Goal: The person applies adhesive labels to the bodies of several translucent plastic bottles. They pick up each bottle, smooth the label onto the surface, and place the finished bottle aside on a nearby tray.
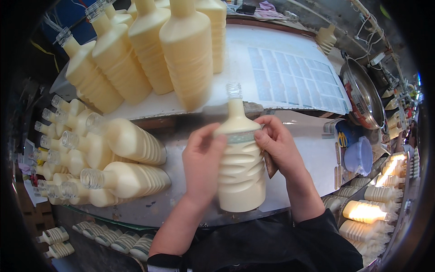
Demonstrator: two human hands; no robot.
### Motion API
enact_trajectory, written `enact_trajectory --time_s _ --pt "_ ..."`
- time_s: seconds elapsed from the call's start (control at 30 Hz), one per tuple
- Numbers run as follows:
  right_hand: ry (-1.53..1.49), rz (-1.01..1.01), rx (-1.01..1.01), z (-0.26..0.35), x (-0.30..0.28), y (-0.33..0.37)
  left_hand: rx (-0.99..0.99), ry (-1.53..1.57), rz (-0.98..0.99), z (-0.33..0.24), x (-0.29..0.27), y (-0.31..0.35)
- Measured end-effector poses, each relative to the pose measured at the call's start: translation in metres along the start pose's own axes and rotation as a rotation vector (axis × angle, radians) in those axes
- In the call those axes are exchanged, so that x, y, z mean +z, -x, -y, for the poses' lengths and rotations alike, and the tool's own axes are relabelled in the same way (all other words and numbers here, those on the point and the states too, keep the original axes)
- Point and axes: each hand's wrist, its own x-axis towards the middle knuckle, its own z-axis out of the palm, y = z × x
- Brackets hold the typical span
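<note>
The workplace is a bench with a raised white board behind it. Cream bottles stand on the board at upper left; more lie on the bench, necks outward. Further rows lie at lower right.

The bottle in work is upright between the hands, front centre; whether its base rests on anything cannot be told. A grey-green band crosses its shoulder.

Hand state: the left hand (slightly blurred) grasps the bottle's left side, thumb by the band's end. The right hand grasps the opposite shoulder, thumb over the band's other end. A brown tool shows below the right palm; its grip is unclear.

Step in hand, as judged: laying the band level around the shoulder. The next move calls for even thumb pressure from the middle towards both ends, without creasing.

Markings: a sheet of pale blue, label-like strips lies on the board; any print is too faint to read. The band carries a fine pattern, no legible text. The pan bears a red label, its writing likewise unreadable.
</note>
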Motion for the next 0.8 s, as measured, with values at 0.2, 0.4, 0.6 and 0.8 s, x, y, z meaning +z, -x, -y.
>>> enact_trajectory --time_s 0.2,0.4,0.6,0.8 --pt "-0.042 -0.038 -0.002 0.003 0.006 0.000 0.008 0.014 -0.017 0.004 -0.001 -0.001" --pt "-0.025 -0.042 -0.004 0.003 0.006 0.000 -0.005 0.011 -0.010 0.006 -0.004 -0.002" --pt "0.000 -0.048 -0.007 0.004 0.006 0.001 -0.036 0.012 -0.018 0.007 -0.005 -0.002" --pt "-0.093 -0.027 0.042 0.011 0.006 0.002 -0.016 0.048 0.003 0.012 -0.009 -0.004"
